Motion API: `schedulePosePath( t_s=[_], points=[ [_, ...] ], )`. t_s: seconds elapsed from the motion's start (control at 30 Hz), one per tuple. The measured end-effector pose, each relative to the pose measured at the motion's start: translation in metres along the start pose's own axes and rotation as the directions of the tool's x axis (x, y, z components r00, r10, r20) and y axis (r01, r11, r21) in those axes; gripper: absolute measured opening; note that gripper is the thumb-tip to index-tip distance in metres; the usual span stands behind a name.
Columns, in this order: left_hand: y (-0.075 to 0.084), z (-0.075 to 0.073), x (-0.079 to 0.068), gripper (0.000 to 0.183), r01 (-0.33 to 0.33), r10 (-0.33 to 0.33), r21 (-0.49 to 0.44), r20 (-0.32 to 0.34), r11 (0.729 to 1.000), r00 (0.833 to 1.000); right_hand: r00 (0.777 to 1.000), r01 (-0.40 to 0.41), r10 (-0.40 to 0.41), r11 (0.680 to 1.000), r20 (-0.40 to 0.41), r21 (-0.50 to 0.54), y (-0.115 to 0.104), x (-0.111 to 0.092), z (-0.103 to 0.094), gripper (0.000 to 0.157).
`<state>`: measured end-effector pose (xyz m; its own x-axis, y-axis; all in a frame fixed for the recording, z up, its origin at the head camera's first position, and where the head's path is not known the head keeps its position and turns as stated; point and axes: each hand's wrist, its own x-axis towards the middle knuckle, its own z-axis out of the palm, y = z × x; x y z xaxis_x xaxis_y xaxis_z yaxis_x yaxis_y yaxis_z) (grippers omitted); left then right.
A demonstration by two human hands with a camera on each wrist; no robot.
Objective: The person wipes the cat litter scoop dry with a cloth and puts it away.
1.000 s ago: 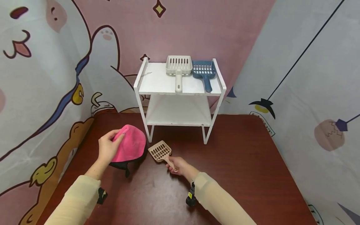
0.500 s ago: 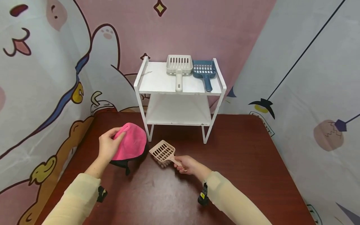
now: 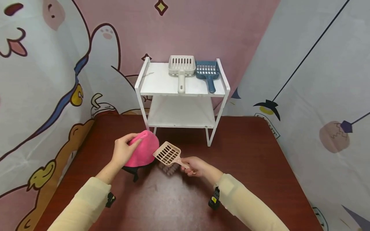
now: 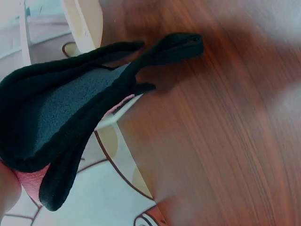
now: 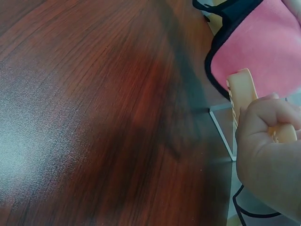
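Glossy red-brown worktop [image 3: 254,150] spreads below. Over its left part, the left hand [image 3: 122,150] pinches a pink, plush, black-edged, looped cloth [image 3: 145,150] in its fingers; just right, the right hand's [image 3: 197,166] fingers grip a beige scoop [image 3: 170,156], its squarish, slotted head pointing far-left.

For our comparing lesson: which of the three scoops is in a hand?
The beige scoop, gripped in the right hand; the off-white scoop and blue scoop lie on the white shelf.
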<state>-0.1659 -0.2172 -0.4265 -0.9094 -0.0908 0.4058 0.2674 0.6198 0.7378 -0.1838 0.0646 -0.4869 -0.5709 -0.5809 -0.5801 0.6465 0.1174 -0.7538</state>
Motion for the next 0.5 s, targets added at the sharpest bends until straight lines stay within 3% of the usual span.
schedulePosePath(
  t_s=[0.33,0.5],
  points=[
    [0.011,0.028,-0.006,0.020,-0.002,0.006,-0.019,0.203,1.000,0.979,0.999,-0.001,0.001,1.000,0.044,-0.001,-0.003,-0.003,0.004,0.023],
    [0.012,0.043,-0.010,0.017,-0.040,0.054,-0.049,0.324,0.998,0.945,0.998,0.024,-0.023,1.000,0.056,-0.003,-0.007,-0.008,0.009,0.026]
  ],
)
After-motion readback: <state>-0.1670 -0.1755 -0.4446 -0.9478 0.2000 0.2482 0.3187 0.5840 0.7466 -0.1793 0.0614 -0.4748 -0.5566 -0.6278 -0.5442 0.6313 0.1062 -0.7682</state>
